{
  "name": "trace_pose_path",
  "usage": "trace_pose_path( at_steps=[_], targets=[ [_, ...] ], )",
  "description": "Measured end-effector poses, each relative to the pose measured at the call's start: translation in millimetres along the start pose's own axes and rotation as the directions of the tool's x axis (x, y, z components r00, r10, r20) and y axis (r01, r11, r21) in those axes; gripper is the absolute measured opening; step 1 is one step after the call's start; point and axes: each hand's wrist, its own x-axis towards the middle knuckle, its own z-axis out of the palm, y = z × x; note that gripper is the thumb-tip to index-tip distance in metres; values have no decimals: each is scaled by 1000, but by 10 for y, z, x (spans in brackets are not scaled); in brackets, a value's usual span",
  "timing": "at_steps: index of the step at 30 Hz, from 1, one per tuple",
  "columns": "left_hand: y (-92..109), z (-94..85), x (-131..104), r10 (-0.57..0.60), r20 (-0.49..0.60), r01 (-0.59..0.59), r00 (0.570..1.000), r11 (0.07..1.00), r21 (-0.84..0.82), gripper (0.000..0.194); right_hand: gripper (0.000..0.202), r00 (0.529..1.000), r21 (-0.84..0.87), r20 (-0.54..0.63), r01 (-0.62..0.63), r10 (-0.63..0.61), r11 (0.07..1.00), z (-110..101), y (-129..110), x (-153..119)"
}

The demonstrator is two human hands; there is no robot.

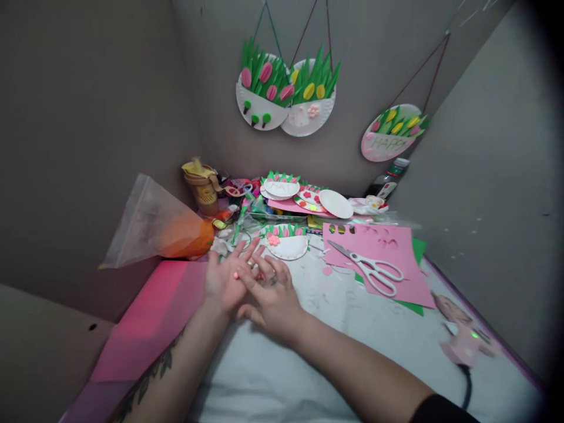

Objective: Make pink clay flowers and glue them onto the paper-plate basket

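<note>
My left hand (pixel 227 282) is turned palm up over the white table cover, its fingers stretched out. A small pink ball (pixel 237 275) rests on that palm. My right hand (pixel 275 296) lies across the left fingers, palm down with its own fingers apart; a ring shows on it. More small pink-red bits (pixel 261 276) show between the two hands, partly hidden by the right fingers. Just beyond the hands lies a half-round white paper plate (pixel 288 247) with green paper grass, pink tulips and a pink flower.
White-handled scissors (pixel 374 270) lie on pink paper (pixel 418 288) at the right. A glue gun (pixel 462 341) is near the right edge. An orange-filled bag (pixel 176 232), a cup (pixel 205 191) and craft supplies stand behind. Decorated plates (pixel 264 111) hang on the wall.
</note>
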Motion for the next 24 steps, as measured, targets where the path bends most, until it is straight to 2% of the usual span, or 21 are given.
trace_pose_path(
  at_steps=[2,4,7,9,12,14,16,18,21,24],
  targets=[
    [-4,7,-3,63,-16,-63,998,998,-1,79,68,999,-10,6,38,-38,999,8,6,-6],
    [-25,13,-6,61,-40,-59,997,998,36,77,69,997,-8,0,80,-80,997,18,7,-8],
    [-38,13,-1,-16,-23,18,1000,998,60,82,70,1000,-32,-3,22,-22,999,33,13,-8],
    [-12,8,8,9,7,-9,1000,1000,14,83,69,1000,-56,15,-21,22,998,38,17,-15],
    [29,-4,21,58,-14,-59,998,998,-12,78,72,999,-33,46,23,-22,999,32,4,-22],
    [34,-13,23,5,-35,-4,999,1000,11,78,72,998,-9,51,30,-30,1000,25,-8,-13],
    [35,-21,23,-35,-17,36,999,999,15,80,70,998,-10,57,-21,22,1000,18,-12,-3],
    [44,-27,27,5,13,-5,1000,1000,-12,80,69,997,-21,62,-54,55,998,15,-10,-4],
    [45,-25,38,69,-22,-70,997,997,-31,76,71,998,-9,64,2,-2,1000,21,-16,-10],
    [12,-12,38,-3,-64,3,998,1000,7,83,69,998,11,68,-5,4,1000,20,0,16]
  ],
)
